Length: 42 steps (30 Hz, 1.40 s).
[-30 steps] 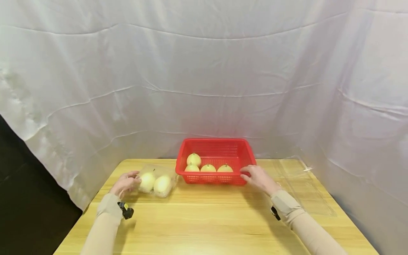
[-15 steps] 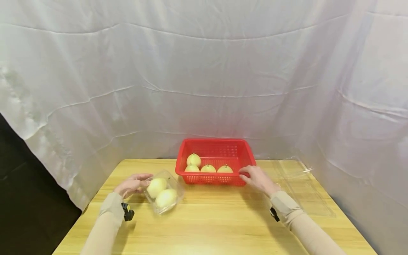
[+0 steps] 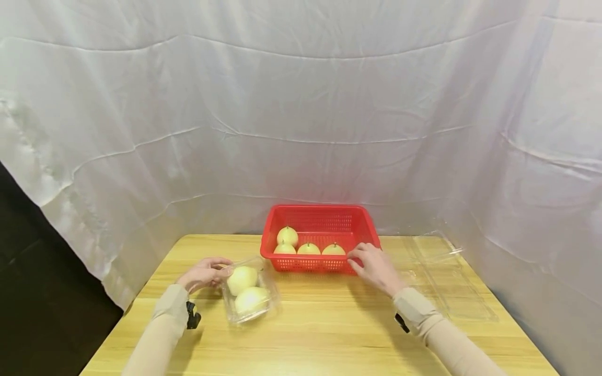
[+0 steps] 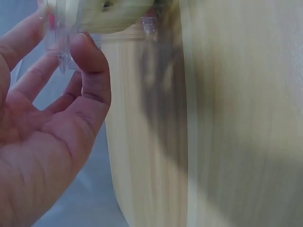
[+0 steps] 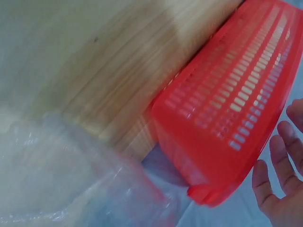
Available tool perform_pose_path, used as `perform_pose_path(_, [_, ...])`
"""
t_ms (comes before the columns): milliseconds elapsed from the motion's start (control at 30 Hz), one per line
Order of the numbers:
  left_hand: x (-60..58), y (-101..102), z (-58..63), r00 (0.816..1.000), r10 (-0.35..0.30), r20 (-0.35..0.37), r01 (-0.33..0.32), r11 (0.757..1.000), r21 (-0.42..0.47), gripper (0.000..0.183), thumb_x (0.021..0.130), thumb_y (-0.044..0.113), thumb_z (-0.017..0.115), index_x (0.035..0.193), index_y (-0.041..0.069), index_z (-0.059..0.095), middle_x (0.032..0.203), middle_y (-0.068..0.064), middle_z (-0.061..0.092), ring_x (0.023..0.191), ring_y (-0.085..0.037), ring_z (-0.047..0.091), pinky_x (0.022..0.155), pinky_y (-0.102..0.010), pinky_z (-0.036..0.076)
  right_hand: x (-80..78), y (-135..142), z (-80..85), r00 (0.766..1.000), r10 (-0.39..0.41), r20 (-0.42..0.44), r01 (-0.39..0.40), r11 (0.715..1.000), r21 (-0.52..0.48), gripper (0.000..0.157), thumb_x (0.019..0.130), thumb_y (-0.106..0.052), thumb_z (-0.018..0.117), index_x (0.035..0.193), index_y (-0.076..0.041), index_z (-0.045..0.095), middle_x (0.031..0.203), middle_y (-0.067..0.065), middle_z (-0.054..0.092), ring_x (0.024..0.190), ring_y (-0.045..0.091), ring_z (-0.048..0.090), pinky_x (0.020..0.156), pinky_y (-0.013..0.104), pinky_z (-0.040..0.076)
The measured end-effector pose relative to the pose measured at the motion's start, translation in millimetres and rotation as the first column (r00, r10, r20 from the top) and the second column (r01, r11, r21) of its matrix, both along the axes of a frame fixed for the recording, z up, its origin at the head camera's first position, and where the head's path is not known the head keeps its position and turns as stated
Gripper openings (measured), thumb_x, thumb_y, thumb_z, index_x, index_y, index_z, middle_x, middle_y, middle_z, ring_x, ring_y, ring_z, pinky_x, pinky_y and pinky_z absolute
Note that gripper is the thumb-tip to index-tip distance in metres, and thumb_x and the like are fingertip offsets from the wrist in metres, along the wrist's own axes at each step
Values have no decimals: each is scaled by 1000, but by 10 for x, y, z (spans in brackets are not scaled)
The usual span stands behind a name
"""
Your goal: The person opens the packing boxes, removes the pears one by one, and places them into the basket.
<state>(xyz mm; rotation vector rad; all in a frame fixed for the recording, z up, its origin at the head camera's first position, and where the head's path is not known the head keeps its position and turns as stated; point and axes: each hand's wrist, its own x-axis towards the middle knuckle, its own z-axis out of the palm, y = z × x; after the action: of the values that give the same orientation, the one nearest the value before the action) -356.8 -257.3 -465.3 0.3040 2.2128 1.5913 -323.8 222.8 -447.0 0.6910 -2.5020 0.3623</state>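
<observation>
My left hand [image 3: 205, 274] pinches the left edge of a clear plastic box [image 3: 251, 317] between thumb and fingers. Inside that box lie two pale yellow pears [image 3: 252, 301]. The left wrist view shows the thumb [image 4: 91, 59] against the box's rim, with one pear cut off at the top of the picture. A red perforated basket [image 3: 320, 207] stands at the back, with several pears [image 3: 287, 236] in its left and front part. At the basket's front right rim is my right hand [image 3: 373, 267], its fingers [image 5: 281, 156] apart and slightly bent beside the rim, holding nothing.
Clear plastic packaging [image 3: 458, 292] lies along the right side of the wooden table [image 3: 301, 339]. It also fills the lower left of the right wrist view. A pale curtain [image 3: 301, 104] hangs behind the table and on both sides.
My left hand has moved right and drawn the box with the two pears toward the table's middle front, turning it. My right hand has shifted slightly left along the basket's rim.
</observation>
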Motion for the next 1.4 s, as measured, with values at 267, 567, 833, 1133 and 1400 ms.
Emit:
perform_pose_path(267, [-6,87,-27,998,-52,-17,52,998,-26,51,94,15,64,137,-6,47,100,-6,62,71,-10,54,65,-28,50,119,-226,-72,995,94,29,-96,992,87,12,86,-24,74,94,-16,76,91,-4,69,85,16,65,73,34,54])
perform_pose_path(567, [-8,276,-50,993,-90,-75,87,995,-44,49,93,15,65,133,-8,50,98,-8,63,69,-12,56,66,-32,53,275,-490,-154,971,209,116,-221,970,101,9,87,-28,72,93,-22,75,91,-10,69,86,9,64,72,29,54])
perform_pose_path(833, [-8,598,-77,988,-86,-125,84,996,-22,48,92,15,66,129,-13,51,101,-15,63,67,-15,59,66,-38,56,437,-695,-176,940,278,195,-301,949,97,28,89,-43,69,103,-19,73,101,-7,66,94,10,62,77,30,54])
perform_pose_path(1133, [64,1030,-133,976,-18,-216,4,998,-63,35,89,19,71,111,-7,64,94,-12,66,69,-14,60,67,-40,56,603,-902,-234,909,362,206,-388,916,102,57,85,-61,64,124,-20,65,128,0,60,118,15,55,99,40,49])
perform_pose_path(1400, [145,1378,-145,970,104,-218,-112,993,-28,31,87,19,74,103,-5,65,88,-12,68,65,-16,62,68,-45,58,710,-1015,-187,926,269,264,-323,928,185,70,81,-74,57,135,-30,56,137,1,52,127,19,47,101,51,43])
